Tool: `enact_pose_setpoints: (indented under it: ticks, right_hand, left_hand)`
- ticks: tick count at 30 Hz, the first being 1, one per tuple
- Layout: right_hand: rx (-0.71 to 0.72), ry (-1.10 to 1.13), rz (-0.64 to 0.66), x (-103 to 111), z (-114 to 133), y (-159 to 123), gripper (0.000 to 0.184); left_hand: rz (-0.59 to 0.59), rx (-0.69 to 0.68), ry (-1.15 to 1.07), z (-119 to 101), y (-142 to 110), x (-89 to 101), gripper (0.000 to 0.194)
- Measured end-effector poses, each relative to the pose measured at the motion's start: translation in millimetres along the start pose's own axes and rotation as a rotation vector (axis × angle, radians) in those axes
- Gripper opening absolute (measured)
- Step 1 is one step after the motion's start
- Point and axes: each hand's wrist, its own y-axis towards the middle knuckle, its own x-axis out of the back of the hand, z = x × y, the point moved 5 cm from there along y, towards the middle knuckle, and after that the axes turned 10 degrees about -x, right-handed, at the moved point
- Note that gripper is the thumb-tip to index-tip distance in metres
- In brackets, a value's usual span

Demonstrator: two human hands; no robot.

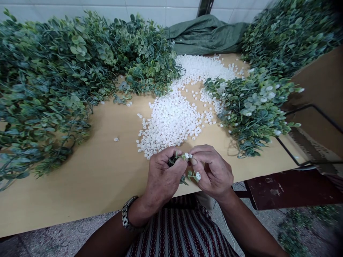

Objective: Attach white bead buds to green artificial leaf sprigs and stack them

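My left hand (165,176) is closed around an artificial leaf sprig (190,175), whose green leaves poke out between and below my fingers. At a stem tip, small white flower heads (188,155) show between the two hands. The thumb and forefinger of my right hand (213,171) pinch at one of those white flower heads. Another white flower head (198,176) sits on a lower stem of the sprig. Just beyond my hands lies a pile of loose white flower heads (171,119) on the table (112,171).
Heaps of artificial greenery (66,60) cover the table's left side. At right lies a bunch with white flowers (254,103), near a cardboard box (318,100) and a black metal frame (291,153). Green cloth (206,35) lies along the back, with more greenery (292,35) at back right.
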Motion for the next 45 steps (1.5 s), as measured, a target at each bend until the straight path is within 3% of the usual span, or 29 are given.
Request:
enact_pose_setpoints:
  ticks: [20,27,32,35,37,40,43,45]
  right_hand:
    - [0.007,0.038,0.009,-0.1,-0.5,3.5,0.019]
    - [0.012,0.032,0.092,-0.1,-1.4,6.4,0.019]
    - [-0.233,0.192,0.007,12.1,-9.6,7.5,0.022]
    - [-0.307,0.259,0.105,6.2,-0.9,3.8,0.033]
    - [-0.27,0.193,0.169,0.5,10.6,3.6,0.048]
    - [-0.145,0.081,0.052,7.7,24.5,12.0,0.047]
    - [-0.002,-0.059,-0.013,29.6,27.0,29.1,0.044]
    - [0.102,-0.268,-0.076,55.1,18.8,44.1,0.045]
  left_hand:
    - [0.037,-0.027,0.038,2.7,-0.4,-1.6,0.019]
    - [0.048,-0.01,0.039,1.4,2.6,-1.4,0.02]
    - [-0.015,0.027,-0.122,-7.0,2.2,4.0,0.015]
    - [-0.104,-0.004,-0.287,-12.8,-2.7,0.4,0.015]
    - [-0.139,-0.039,-0.382,-14.9,-6.0,-5.9,0.02]
    - [-0.047,-0.041,-0.346,-13.6,-6.5,-17.7,0.03]
    - [0.093,-0.1,-0.238,-13.0,-2.1,-19.0,0.054]
    - [0.1,-0.167,-0.153,-12.4,1.1,-9.3,0.057]
